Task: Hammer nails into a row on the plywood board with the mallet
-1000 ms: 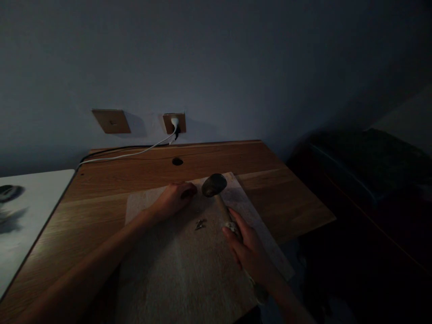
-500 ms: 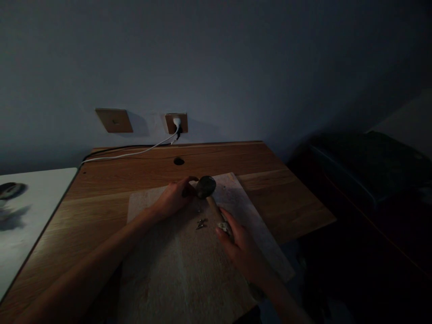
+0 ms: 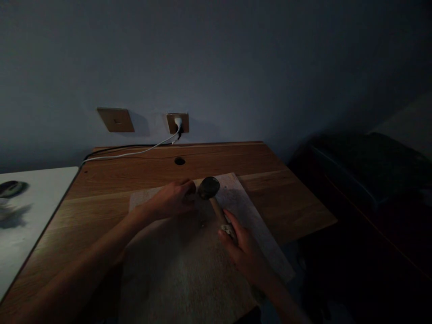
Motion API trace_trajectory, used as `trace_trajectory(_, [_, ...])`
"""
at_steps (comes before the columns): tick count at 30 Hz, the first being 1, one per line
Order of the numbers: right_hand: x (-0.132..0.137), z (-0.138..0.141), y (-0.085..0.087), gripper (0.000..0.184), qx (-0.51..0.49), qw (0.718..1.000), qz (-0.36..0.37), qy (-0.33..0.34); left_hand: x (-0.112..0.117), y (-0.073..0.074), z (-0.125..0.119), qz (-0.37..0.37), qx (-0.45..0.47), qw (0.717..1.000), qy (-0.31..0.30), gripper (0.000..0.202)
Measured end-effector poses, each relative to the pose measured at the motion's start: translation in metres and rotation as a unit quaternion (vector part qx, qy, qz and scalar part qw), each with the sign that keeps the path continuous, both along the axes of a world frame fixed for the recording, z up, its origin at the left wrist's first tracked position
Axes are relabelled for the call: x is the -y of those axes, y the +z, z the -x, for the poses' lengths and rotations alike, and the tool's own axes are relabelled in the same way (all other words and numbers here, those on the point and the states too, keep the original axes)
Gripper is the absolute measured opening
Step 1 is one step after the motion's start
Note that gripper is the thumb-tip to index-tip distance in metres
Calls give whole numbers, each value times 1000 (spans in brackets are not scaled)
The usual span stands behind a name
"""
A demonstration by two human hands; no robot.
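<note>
In dim light, my right hand [image 3: 245, 252] is closed round the wooden handle of a hammer [image 3: 213, 198]. The dark hammer head hangs just above a pale board [image 3: 189, 265] lying on the wooden desk [image 3: 135, 173]. My left hand [image 3: 172, 200] rests on the board right beside the hammer head, fingers curled in a pinch. What it holds between the fingertips is too small and dark to make out.
A white cable [image 3: 135, 152] runs from a wall socket [image 3: 177, 122] along the back of the desk, near a round cable hole [image 3: 179, 160]. A white surface [image 3: 23, 225] adjoins the desk's left side. Dark furniture [image 3: 364, 175] stands to the right.
The hammer head swung down toward my left fingertips, then lifted slightly. The small metal bits lying on the board are now hidden by my left hand's shadow or arm.
</note>
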State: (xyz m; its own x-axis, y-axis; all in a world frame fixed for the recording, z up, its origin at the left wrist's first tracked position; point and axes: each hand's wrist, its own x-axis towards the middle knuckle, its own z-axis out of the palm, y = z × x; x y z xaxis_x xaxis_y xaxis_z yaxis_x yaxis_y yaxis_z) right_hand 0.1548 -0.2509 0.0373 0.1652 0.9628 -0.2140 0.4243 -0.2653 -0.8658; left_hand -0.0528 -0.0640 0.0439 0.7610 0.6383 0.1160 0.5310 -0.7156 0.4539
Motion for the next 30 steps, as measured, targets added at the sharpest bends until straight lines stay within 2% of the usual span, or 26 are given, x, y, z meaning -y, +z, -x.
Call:
trace_trajectory(2, [2,-2,-2,65,-14,1000,3,-17,12,5,-1,-45,-48,996,-65,16])
trace_trajectory(5, [3,-5,-4,69,-36,999,5,-19,32,2,-11,-126,-87,979,-137,14])
trace_trajectory(7, [4,-7,-3,71,-45,999,6,-17,39,-2,-15,-163,-95,970,-155,17])
trace_trajectory(9, [4,-7,0,70,-46,999,9,-18,38,-4,-15,-159,-91,970,-158,19])
trace_trajectory(12, [5,-7,5,68,-43,999,11,-19,22,-5,-2,-83,-43,987,-128,15])
trace_trajectory(14, [5,-7,8,67,-42,999,10,-20,8,-7,11,-22,19,997,-76,18])
trace_trajectory(16, [4,-5,9,66,-42,999,13,-20,-4,-12,21,9,75,997,-18,25])
trace_trajectory(18, [4,-4,8,65,-43,999,17,-16,-10,-18,26,8,98,995,11,28])
trace_trajectory(22, [3,-2,7,65,-48,999,16,2,-8,-27,27,-12,91,996,13,30])
trace_trajectory(26, [1,0,7,63,-53,998,9,12,-4,-28,23,-20,81,997,4,31])
trace_trajectory(30, [-3,6,7,61,-64,998,7,21,-2,-29,21,12,88,995,43,35])
